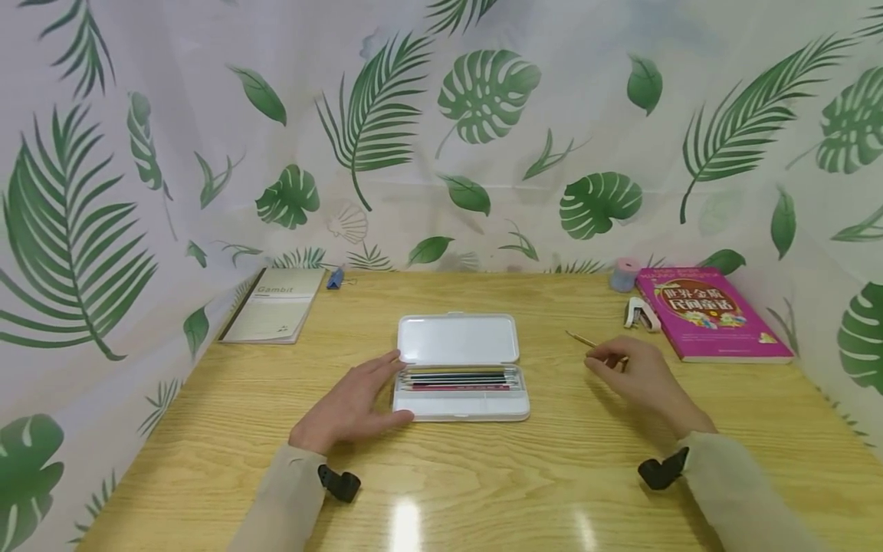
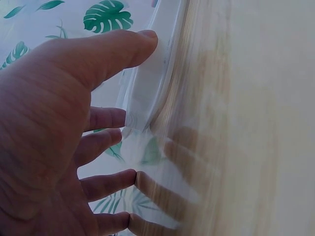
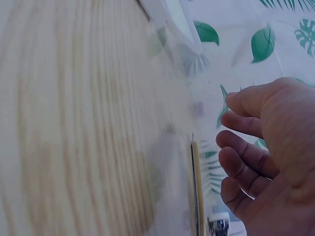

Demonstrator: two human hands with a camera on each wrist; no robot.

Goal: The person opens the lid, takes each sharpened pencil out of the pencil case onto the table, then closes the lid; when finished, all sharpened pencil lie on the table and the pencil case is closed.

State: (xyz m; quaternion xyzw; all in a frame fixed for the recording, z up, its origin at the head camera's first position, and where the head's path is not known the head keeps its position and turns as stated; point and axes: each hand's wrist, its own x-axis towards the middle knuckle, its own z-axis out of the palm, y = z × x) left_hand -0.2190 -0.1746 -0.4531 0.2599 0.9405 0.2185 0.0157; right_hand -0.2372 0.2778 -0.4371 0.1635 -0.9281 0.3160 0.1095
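Note:
A white pencil case [image 1: 461, 406] lies with its lid [image 1: 458, 339] raised back, and several pencils [image 1: 458, 379] rest in its rear part. My left hand [image 1: 355, 402] is at the case's left end, fingers extended. In the left wrist view its thumb [image 2: 142, 44] touches the case's front edge. My right hand [image 1: 638, 372] hovers over the table right of the case, its fingers loosely bent around nothing. Beneath it, a yellow pencil [image 3: 198, 187] and a dark pencil [image 3: 194, 196] lie side by side on the wood, apart from the fingertips.
At the back right are a magenta book [image 1: 713, 314], a white stapler-like item [image 1: 641, 313] and a blue-and-pink cylinder [image 1: 624, 274]. A notebook [image 1: 272, 307] and a blue binder clip [image 1: 335, 278] lie at the back left. A leaf-print cloth [image 1: 483, 169] hangs behind the table [image 1: 469, 491].

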